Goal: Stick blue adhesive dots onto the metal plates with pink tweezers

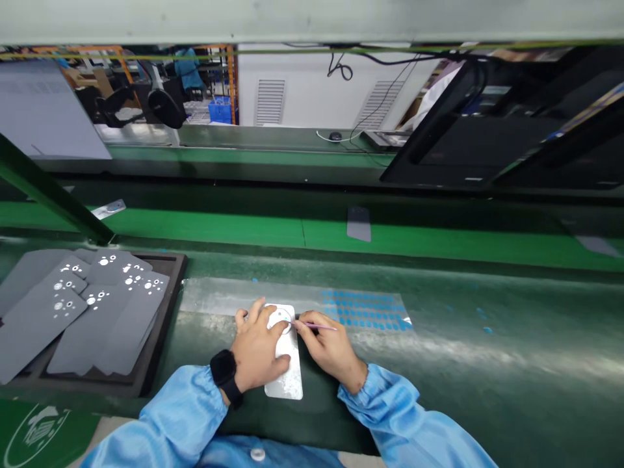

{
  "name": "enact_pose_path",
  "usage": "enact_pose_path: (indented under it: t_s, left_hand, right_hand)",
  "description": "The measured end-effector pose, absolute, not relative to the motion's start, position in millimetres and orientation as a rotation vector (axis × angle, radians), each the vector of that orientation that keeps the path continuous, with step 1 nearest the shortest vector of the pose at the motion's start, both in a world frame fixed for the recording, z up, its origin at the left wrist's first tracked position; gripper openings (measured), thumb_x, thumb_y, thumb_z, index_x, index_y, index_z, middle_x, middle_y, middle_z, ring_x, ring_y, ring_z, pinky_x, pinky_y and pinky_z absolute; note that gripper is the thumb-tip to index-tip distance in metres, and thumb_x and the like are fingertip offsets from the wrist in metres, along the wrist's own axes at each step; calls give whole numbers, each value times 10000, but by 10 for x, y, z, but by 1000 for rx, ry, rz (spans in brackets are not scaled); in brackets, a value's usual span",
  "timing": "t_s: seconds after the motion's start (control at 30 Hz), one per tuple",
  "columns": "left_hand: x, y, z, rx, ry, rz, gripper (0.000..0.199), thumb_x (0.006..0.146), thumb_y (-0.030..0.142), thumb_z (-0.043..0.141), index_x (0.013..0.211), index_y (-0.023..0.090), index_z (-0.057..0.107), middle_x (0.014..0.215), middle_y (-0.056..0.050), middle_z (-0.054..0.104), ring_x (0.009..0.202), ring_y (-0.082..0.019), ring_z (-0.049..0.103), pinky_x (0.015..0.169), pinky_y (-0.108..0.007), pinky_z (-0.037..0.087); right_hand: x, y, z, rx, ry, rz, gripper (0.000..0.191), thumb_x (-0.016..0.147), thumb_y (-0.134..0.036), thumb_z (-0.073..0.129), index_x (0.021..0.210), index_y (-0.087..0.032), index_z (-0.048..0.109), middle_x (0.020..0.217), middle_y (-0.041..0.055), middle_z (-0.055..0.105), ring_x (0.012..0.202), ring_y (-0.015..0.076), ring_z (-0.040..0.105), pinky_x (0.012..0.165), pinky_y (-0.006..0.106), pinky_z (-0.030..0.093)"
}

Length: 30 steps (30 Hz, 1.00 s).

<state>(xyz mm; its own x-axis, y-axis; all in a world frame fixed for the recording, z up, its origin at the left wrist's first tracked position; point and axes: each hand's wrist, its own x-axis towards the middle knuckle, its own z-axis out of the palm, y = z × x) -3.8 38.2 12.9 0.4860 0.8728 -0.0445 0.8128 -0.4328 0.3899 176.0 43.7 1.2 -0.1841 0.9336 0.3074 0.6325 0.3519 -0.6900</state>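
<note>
A pale silver, phone-sized plate point(287, 377) with rounded corners lies on the green bench in front of me. My left hand point(260, 348) rests on it with fingers spread, the thumb across its middle and the fingertips near its cut-out top end. In my right hand point(329, 344) is a thin pink stick-like tool point(319, 325), pinched between thumb and fingers. Its tip meets the plate's top end, close to my left index finger; whether it is tweezers I cannot tell. Just behind lies a clear strip with rows of blue dots point(365, 309).
At left, a dark tray point(168, 292) bears several overlapping grey plates point(117, 312) with holes. Single plates lie on the green strip behind, one grey point(359, 224), one silver point(110, 208). A green post point(53, 195) slants at left; black panels point(463, 143) lean at right. A beam crosses overhead.
</note>
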Motion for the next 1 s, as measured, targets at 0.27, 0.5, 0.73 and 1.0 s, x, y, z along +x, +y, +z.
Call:
enact_pose_path:
  t_s: [0.27, 0.5, 0.73, 1.0]
  left_hand:
    - [-182, 105, 50, 2372, 1381, 285, 739, 659, 640, 696, 1267, 277, 483, 1406, -126, 406, 1333, -373, 240, 998, -604, 263]
    - [-158, 20, 59, 2327, 1557, 515, 605, 744, 546, 659, 1249, 271, 474, 1371, -117, 419, 1305, -347, 285, 980, -568, 317]
    - [-1351, 455, 634, 1936, 2503, 566, 289, 835, 273, 558, 1114, 202, 567, 1189, -134, 545, 1127, -304, 473, 893, -457, 396]
    - [-1936, 661, 681, 1629, 2507, -34, 430, 770, 357, 621, 1144, 165, 528, 1115, -153, 594, 1093, -324, 550, 824, -404, 455]
  right_hand:
    - [1702, 840, 213, -1592, -2098, 749, 174, 799, -222, 402, 720, -205, 557, 776, 76, 617, 767, 205, 603, 753, 318, 469]
    - [1550, 1070, 349, -1578, -2098, 1215, 111, 649, -251, 583, 730, -204, 523, 650, -16, 562, 604, 158, 529, 571, 262, 424]
    - [1390, 2169, 966, -1634, -1586, 636, 137, 653, -265, 631, 766, -188, 617, 723, 46, 654, 663, 187, 597, 593, 279, 443]
    - [1492, 1718, 748, -1547, -1766, 642, 195, 640, -383, 634, 724, -208, 658, 561, -21, 596, 506, 164, 525, 523, 283, 407]
